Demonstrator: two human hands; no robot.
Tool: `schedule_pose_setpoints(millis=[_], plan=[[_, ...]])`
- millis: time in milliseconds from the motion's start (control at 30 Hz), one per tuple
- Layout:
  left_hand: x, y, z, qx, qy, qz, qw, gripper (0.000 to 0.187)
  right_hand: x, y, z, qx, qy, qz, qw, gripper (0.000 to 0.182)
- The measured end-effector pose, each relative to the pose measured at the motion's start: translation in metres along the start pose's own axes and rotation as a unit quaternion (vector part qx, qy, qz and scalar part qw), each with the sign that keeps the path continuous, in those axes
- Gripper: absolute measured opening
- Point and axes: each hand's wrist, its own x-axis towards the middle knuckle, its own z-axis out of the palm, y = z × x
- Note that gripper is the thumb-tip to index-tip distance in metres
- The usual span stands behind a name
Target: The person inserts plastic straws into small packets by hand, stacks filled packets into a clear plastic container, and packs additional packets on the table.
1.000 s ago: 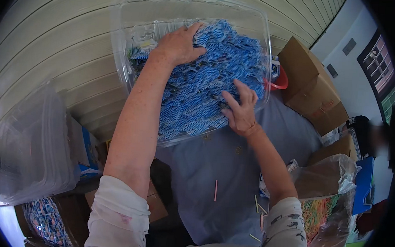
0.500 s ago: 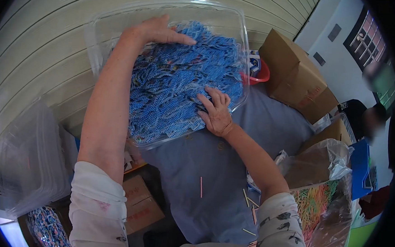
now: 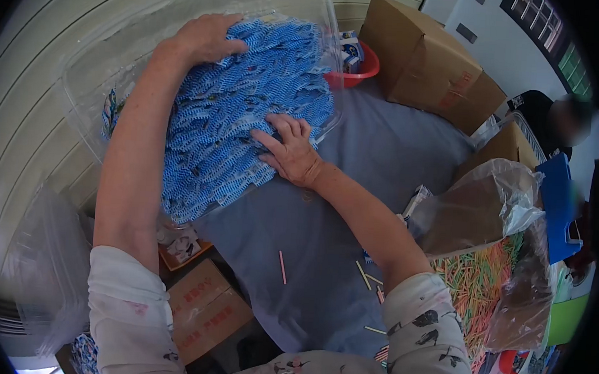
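A large clear plastic tub (image 3: 87, 71) holds a broad heap of blue-and-white patterned small packets (image 3: 243, 94). My left hand (image 3: 209, 39) reaches across the tub to the heap's far left edge, thumb apart from the fingers, some fingertips hidden behind the packets. On the near right part of the heap lies my right hand (image 3: 291, 152), fingers spread and pressing on the packets. A few packets (image 3: 109, 114) sit apart by the tub's left wall. The tub rests on a grey cloth (image 3: 391, 151).
Thin coloured sticks (image 3: 282, 267) lie on the cloth. To the right stands a bag-lined box of many coloured sticks (image 3: 475, 280). Behind are a red bowl (image 3: 369, 64) and a cardboard box (image 3: 424, 54). Stacked clear tubs (image 3: 51, 268) stand left. Another person (image 3: 543, 120) is at far right.
The view has shifted, so most things sit higher and further left. More bare tub shows left of the heap. My left hand has moved from atop the packets to their far left edge.
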Motion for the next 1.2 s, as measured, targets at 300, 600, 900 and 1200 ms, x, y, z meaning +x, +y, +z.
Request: schedule_pose_setpoints(millis=[300,600,900,1200], plan=[[-0.004,0.026,-0.006,0.087,0.053,-0.065,0.993,0.079,0.002,0.009,0.024,-0.002,0.035,0.031,0.999,0.064],[-0.249,0.11,-0.024,0.124,0.486,-0.186,0.845,0.089,0.003,0.005,0.022,-0.004,0.042,0.058,0.997,0.063],[-0.281,0.026,0.085,-0.192,0.403,-0.18,0.876,0.037,0.005,0.001,0.019,-0.016,0.029,0.06,0.998,0.062],[-0.274,-0.014,0.096,-0.315,0.364,-0.211,0.851,0.036,0.017,0.002,0.036,-0.042,0.019,0.089,0.995,0.064]])
